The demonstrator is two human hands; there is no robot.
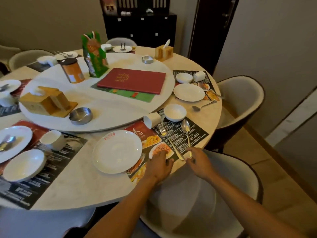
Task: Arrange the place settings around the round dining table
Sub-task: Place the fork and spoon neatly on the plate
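At the near edge of the round cream tabletop (pixel 82 186) we rest our left hand (pixel 158 164) flat on the printed paper menu placemat (pixel 173 140), fingers straight and close together. Our right hand (pixel 199 163) pinches the handle end of the steel spoon (pixel 187 133) with curled fingers; just left of the spoon lies the steel fork (pixel 169 140), both on the placemat. Left of them the wide white plate (pixel 117 151) overlaps the placemat's corner. Farther in, a white cup (pixel 152 119) lies tipped beside a small white bowl (pixel 175 112), near the white turntable's (pixel 109 109) rim.
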